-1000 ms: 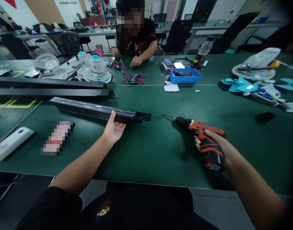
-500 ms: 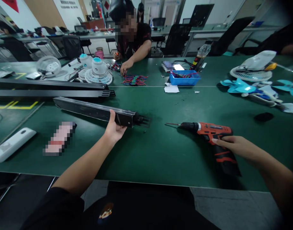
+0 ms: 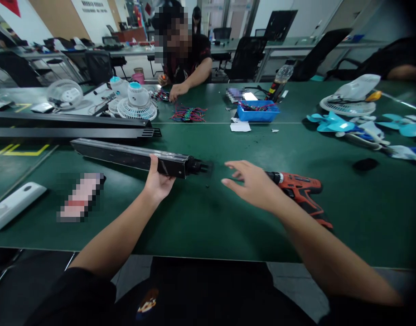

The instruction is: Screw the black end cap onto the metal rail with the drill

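Note:
My left hand (image 3: 159, 181) grips a long black rectangular tube (image 3: 126, 154) near its right end, thumb on the near side and fingers beneath. A black pronged fitting (image 3: 197, 166) sticks out of that end. My right hand (image 3: 250, 183) is open above the table, fingers spread toward the fitting but apart from it. Behind my right hand lies an orange and black cordless drill (image 3: 301, 183) on its side. Its bit and part of its handle are hidden by my hand and forearm. A tiny dark piece (image 3: 207, 186) rests on the table below the fitting.
Two long black channels (image 3: 68, 132) lie at the left, behind a phone (image 3: 81, 197) and a white casing (image 3: 16, 206). Across the green table, a person handles wire bundles (image 3: 188, 114) near a blue bin (image 3: 257, 114). Fan parts (image 3: 347, 106) crowd the far right.
My right hand has let go of the drill and moved left toward the tube's end, its fingers now spread. The drill stays on the table. My left hand keeps holding the tube.

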### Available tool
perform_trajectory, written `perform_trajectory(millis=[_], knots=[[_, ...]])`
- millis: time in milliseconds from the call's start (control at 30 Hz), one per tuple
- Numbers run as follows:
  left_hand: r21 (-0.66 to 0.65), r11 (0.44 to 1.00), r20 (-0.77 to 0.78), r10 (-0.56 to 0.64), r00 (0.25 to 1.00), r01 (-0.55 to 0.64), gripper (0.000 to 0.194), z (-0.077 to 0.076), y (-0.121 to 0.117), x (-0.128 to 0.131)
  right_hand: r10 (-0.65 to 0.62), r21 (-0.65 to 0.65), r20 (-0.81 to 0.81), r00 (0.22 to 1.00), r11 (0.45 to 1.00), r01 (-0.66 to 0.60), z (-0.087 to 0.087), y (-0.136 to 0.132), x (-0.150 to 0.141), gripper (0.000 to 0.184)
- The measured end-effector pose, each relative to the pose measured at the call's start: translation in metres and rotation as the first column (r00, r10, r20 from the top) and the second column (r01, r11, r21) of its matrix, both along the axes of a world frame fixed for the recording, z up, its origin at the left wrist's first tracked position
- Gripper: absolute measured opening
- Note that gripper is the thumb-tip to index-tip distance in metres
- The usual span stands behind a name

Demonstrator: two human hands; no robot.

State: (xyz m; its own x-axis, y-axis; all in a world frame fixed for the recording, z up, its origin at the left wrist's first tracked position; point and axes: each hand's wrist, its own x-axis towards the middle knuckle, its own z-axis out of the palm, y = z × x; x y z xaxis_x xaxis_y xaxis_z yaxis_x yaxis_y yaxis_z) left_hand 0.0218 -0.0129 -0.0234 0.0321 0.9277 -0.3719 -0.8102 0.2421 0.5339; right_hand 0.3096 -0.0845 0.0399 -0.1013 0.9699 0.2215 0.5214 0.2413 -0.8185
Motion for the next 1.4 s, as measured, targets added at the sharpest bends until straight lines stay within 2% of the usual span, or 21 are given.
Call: perform_trajectory(millis=[100,133,200,233,333,400,467,667,967,1167,1267,1400], knots=[[0.005,1.0,-0.02,0.012,1.0,-0.012,0.065,0.001,-0.001,0.001,0.025,-0.055,0.104,0.994,0.998,-0.019,-0.013,0.033,-0.034,0.047],[0.006,1.0,-0.032,0.022,0.999,-0.022,0.064,0.002,-0.002,0.001,0.026,-0.077,0.128,0.991,0.997,-0.016,-0.016,0.043,-0.042,0.045],[0.005,0.999,-0.059,0.048,0.997,-0.048,0.061,0.003,-0.003,0.001,0.058,-0.155,0.125,0.99,0.987,-0.038,-0.023,0.059,-0.051,0.025],[0.002,0.998,-0.069,0.058,0.996,-0.058,0.061,0.003,-0.003,0.001,0.099,-0.217,0.082,0.992,0.973,-0.079,-0.026,0.065,-0.054,0.015],[0.002,0.998,-0.07,0.065,0.995,-0.065,0.061,0.003,-0.003,0.0,0.15,-0.285,-0.161,0.976,0.939,-0.191,-0.035,0.074,-0.055,0.017],[0.007,0.998,-0.055,0.058,0.997,-0.058,0.062,0.002,-0.003,-0.001,0.138,-0.295,-0.288,0.948,0.929,-0.225,-0.041,0.076,-0.052,0.021],[0.004,0.999,-0.044,0.052,0.998,-0.052,0.062,0.001,-0.003,-0.001,0.123,-0.309,-0.348,0.929,0.921,-0.238,-0.046,0.076,-0.05,0.023],[-0.009,0.997,-0.082,0.077,0.994,-0.078,0.057,0.004,-0.006,0.005,0.053,-0.335,-0.373,0.926,0.924,-0.187,-0.051,0.076,-0.051,0.025],[-0.011,0.997,-0.114,0.073,0.991,-0.075,0.057,0.003,-0.007,0.006,0.011,-0.377,-0.348,0.937,0.914,-0.151,-0.048,0.074,-0.054,0.026],[0.028,0.999,-0.114,0.032,0.993,-0.029,0.061,0.006,-0.009,0.004,0.092,-0.328,-0.337,0.937,0.921,-0.208,-0.04,0.067,-0.053,0.025],[0.028,1.0,-0.085,0.012,0.996,-0.01,0.063,0.009,-0.012,0.003,0.1,-0.323,-0.298,0.949,0.925,-0.199,-0.037,0.065,-0.052,0.024],[0.047,0.999,-0.082,0.026,0.996,-0.022,0.054,0.011,-0.014,0.004,0.123,-0.287,-0.238,0.963,0.939,-0.19,-0.035,0.065,-0.05,0.021]])
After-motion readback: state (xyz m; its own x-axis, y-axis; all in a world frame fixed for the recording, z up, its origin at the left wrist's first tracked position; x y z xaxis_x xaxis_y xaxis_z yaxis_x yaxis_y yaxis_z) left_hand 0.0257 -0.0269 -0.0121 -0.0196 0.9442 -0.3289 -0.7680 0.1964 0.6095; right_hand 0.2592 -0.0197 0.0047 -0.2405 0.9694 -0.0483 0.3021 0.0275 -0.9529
